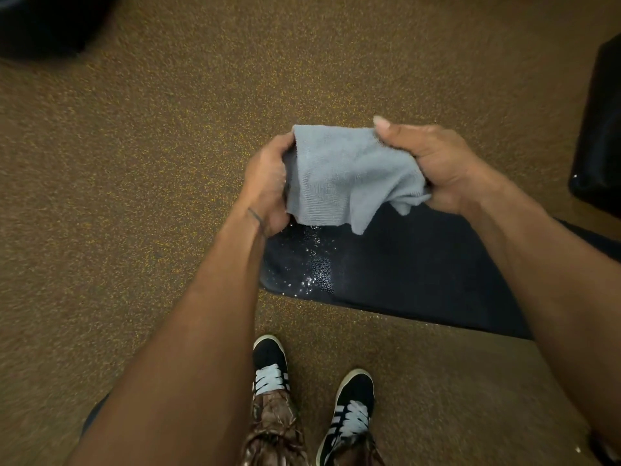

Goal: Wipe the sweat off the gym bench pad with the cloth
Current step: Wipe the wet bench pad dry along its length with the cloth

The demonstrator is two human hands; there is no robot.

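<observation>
A light grey cloth [339, 176] hangs slack between both hands, held in the air above the bench. My left hand [267, 183] grips its left edge. My right hand [437, 166] grips its right side, thumb up over the top corner. Below them lies the dark gym bench pad [420, 274], running from the middle of the view to the right. Shiny sweat droplets [312, 264] speckle the pad's left end, directly under the cloth. The cloth does not touch the pad.
Brown speckled rubber floor [134, 163] surrounds the bench. My two dark sneakers [349, 415] with white laces stand just in front of the pad. A black object [601, 136] sits at the right edge, another dark shape [47, 21] at the top left.
</observation>
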